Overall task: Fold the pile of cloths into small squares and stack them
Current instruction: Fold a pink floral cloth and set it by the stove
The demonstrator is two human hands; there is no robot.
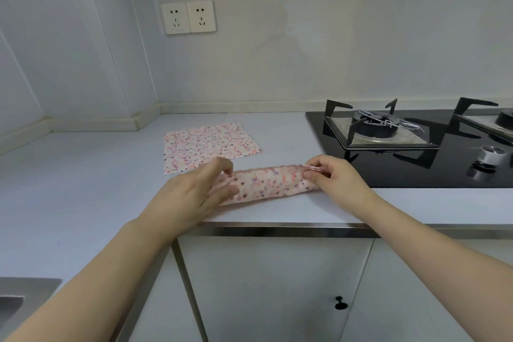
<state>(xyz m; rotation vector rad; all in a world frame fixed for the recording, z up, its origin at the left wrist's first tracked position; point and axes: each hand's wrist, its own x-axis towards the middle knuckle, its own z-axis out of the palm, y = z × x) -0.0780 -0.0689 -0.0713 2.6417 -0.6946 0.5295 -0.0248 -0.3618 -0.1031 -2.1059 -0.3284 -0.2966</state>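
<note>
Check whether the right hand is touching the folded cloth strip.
Touching. The head view shows the right hand pinching the right end of the folded cloth strip between thumb and fingers.

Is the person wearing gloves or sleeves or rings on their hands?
No. The left hand and right hand are bare: no gloves, rings, watch or bracelets show. Both forearms are bare as far as the picture's bottom edge, so no sleeve is visible. Fingernails look short and plain.
</note>
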